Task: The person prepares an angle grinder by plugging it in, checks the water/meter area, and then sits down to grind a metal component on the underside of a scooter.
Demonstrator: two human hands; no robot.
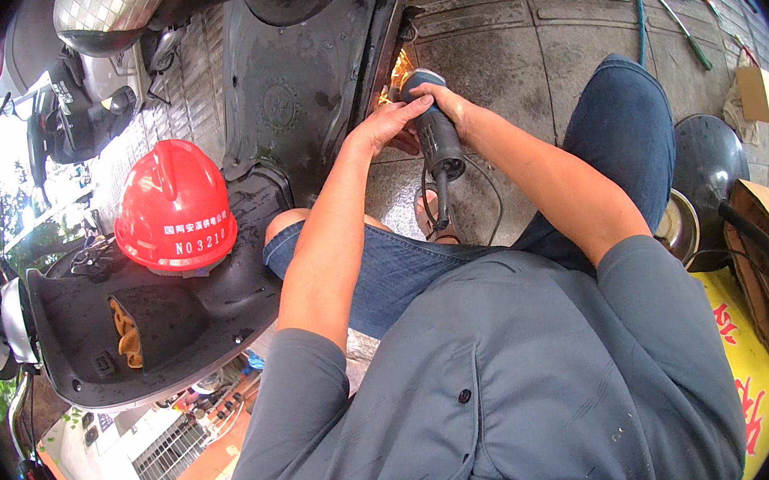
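Both of my hands hold a dark angle grinder with a cord at its rear. My left hand wraps round its upper body, thumb on top; my right hand grips it from the other side. The grinder's head is at the side edge of a scooter's dark plastic footboard, where orange sparks show. The disc itself is mostly hidden.
A red hard hat sits on the scooter's front panel at left. A hose, long-handled tools, a box, a black rounded object and cardboard lie at right. Another scooter stands behind.
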